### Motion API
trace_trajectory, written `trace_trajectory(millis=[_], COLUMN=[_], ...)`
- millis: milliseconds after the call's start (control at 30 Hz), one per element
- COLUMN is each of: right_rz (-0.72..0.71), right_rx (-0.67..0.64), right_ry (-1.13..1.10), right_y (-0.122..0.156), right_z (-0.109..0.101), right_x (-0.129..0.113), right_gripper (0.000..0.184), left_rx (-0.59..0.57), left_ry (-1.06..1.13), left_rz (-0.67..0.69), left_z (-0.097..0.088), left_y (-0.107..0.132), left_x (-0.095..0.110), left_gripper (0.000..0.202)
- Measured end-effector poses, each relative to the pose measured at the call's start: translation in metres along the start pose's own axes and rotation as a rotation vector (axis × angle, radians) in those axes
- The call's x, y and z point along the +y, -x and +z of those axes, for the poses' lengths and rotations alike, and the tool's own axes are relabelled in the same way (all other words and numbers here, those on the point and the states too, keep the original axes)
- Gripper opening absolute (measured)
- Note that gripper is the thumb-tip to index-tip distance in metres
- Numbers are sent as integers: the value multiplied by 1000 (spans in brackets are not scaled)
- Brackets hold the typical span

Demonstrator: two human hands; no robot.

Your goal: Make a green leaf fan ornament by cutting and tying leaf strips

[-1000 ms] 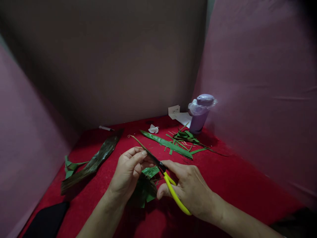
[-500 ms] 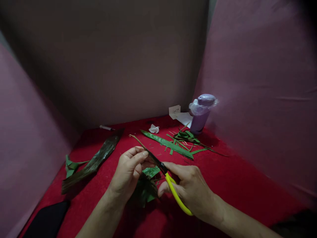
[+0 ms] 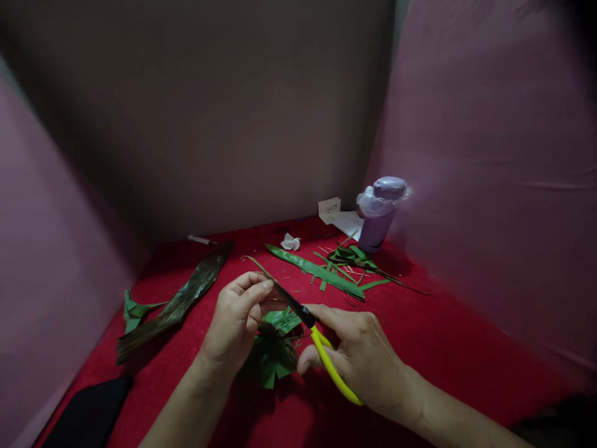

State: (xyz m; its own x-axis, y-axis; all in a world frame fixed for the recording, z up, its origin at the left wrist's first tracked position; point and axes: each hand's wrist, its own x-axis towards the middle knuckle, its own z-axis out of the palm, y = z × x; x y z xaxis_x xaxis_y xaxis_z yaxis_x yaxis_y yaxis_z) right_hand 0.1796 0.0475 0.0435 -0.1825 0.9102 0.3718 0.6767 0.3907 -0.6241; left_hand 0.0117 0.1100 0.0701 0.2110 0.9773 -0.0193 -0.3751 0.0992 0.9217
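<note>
My right hand [image 3: 361, 354] is closed around a pair of scissors [image 3: 333, 370] with yellow handles and dark blades. The blades point up and left, reaching the fingertips of my left hand [image 3: 240, 320]. Between thumb and fingers, my left hand pinches a thin brownish strip of leaf [image 3: 257, 264] with a curled tip. The strip runs along the blades, and I cannot tell whether they are cutting it. Below both hands lies a bunch of cut and folded green leaf pieces [image 3: 273, 358], partly hidden by my left hand.
A long green leaf strip [image 3: 317, 272] and leaf scraps [image 3: 352, 256] lie beyond my hands on the red cloth [image 3: 448, 348]. At left are a dark dried leaf [image 3: 186, 298], a folded green leaf [image 3: 134, 313] and a black object [image 3: 88, 414]. A purple container [image 3: 375, 230] stands at back right.
My left hand has shifted slightly left and up along with the strip, whose curled tip has turned a little. More of the leaf bunch shows below. The scissors have barely moved.
</note>
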Motion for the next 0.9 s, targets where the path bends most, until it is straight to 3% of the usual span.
trace_trajectory(millis=[167, 433, 900], right_rz=[17, -1, -22], right_rx=[9, 21, 32], right_ry=[50, 65, -10], right_y=[0, -1, -1], right_z=[-3, -3, -2], right_x=[-3, -5, -2], right_gripper=[47, 47, 23], left_rx=[-2, -40, 5], left_ry=[-8, 10, 6], left_rz=[-9, -46, -37], left_z=[-1, 0, 0], left_y=[1, 1, 2], left_x=[1, -1, -1], left_gripper=[6, 7, 8])
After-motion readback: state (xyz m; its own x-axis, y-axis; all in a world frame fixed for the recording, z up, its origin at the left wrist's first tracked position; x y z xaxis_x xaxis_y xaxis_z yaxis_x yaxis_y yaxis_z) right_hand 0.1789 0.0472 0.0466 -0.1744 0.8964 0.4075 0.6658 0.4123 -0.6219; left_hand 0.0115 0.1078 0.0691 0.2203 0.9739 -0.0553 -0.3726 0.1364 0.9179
